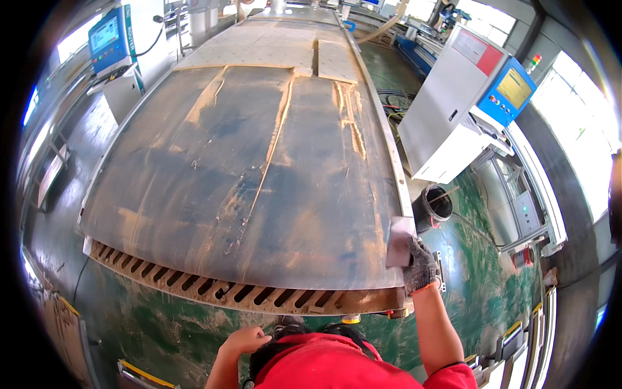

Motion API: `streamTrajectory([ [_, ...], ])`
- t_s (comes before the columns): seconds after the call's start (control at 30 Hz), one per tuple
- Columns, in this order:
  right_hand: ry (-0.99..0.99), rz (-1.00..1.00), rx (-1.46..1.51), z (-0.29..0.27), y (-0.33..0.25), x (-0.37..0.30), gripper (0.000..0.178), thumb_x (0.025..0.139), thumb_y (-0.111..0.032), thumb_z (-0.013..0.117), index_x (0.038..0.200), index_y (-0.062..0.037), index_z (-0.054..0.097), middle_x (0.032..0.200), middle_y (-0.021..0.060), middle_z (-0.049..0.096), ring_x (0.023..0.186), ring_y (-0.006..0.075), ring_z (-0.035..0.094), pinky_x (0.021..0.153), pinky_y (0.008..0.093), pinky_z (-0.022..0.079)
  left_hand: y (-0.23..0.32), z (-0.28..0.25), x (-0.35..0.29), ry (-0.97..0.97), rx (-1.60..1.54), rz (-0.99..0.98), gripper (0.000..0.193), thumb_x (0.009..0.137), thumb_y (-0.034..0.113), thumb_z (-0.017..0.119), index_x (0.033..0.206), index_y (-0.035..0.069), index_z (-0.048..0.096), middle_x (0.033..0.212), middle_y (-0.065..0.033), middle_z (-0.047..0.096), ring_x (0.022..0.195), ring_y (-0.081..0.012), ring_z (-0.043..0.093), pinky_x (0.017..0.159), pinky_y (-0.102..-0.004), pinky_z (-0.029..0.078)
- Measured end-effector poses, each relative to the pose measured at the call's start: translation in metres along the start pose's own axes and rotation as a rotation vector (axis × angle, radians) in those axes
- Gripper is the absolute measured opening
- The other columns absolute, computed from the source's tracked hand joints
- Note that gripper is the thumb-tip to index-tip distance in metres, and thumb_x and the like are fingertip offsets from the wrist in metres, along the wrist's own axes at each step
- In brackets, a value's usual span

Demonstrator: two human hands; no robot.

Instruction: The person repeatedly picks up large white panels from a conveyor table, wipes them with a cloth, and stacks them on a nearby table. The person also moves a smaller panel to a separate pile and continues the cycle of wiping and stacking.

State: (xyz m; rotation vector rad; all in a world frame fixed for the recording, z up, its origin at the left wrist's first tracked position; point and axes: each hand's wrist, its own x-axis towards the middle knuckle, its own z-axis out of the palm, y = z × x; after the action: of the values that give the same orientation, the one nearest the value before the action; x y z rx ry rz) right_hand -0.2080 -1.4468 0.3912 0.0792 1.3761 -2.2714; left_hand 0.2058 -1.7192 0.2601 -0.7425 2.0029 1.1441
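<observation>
My right hand (pixel 420 264), in a dark grey knit glove with an orange cuff, is at the near right corner of a large machine table. It grips a thin, flat, pinkish-grey rectangular plate (pixel 400 242) by its right side. The plate lies over the table's right edge; whether it touches the surface I cannot tell. My left hand (pixel 247 339) is bare and held low by my waist, its fingers curled in with nothing visible in them. Sawdust streaks the dark sheet (pixel 317 214) covering the near part of the table.
A slotted rail (pixel 175 277) runs along the table's near edge. Pale boards (pixel 259 50) cover its far part. On the right stand a black bucket (pixel 433 206) with a stick in it and a white cabinet (pixel 447 110) with a blue control panel. Another control console (pixel 110 42) is at far left.
</observation>
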Motion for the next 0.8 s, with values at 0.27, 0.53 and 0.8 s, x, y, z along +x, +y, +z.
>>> streamTrajectory([
  [0.27, 0.044, -0.069, -0.257, -0.008, -0.02, 0.101, 0.015, 0.088, -0.017, 0.074, 0.099, -0.0062, 0.072, 0.089, -0.0018, 0.068, 0.078, 0.0106, 0.061, 0.07, 0.0275, 0.049, -0.07, 0.068, 0.044, 0.043, -0.258, -0.351, 0.055, 0.088, 0.048, 0.062, 0.114, 0.0, 0.064, 0.104, -0.0177, 0.07, 0.099, -0.0337, 0.065, 0.086, -0.043, 0.05],
  [0.53, 0.036, -0.079, -0.467, 0.005, -0.042, 0.239, 0.006, 0.088, -0.014, 0.071, 0.091, -0.0095, 0.07, 0.08, -0.0029, 0.064, 0.066, 0.009, 0.058, 0.057, 0.0277, 0.049, -0.074, 0.144, 0.031, 0.285, -0.631, -0.369, 0.042, 0.095, 0.033, 0.06, 0.117, -0.003, 0.064, 0.094, -0.0122, 0.071, 0.081, -0.0207, 0.067, 0.065, -0.0358, 0.053],
  [0.8, 0.001, -0.36, -0.982, 0.033, -0.054, 0.321, 0.017, 0.081, -0.02, 0.075, 0.09, -0.0058, 0.075, 0.075, 0.0038, 0.071, 0.066, 0.0143, 0.063, 0.064, 0.0307, 0.049, -0.079, 0.253, 0.024, 0.281, -1.154, -0.483, 0.03, 0.095, 0.026, 0.061, 0.109, 0.0, 0.057, 0.084, -0.0144, 0.069, 0.063, -0.0229, 0.066, 0.054, -0.0358, 0.055],
])
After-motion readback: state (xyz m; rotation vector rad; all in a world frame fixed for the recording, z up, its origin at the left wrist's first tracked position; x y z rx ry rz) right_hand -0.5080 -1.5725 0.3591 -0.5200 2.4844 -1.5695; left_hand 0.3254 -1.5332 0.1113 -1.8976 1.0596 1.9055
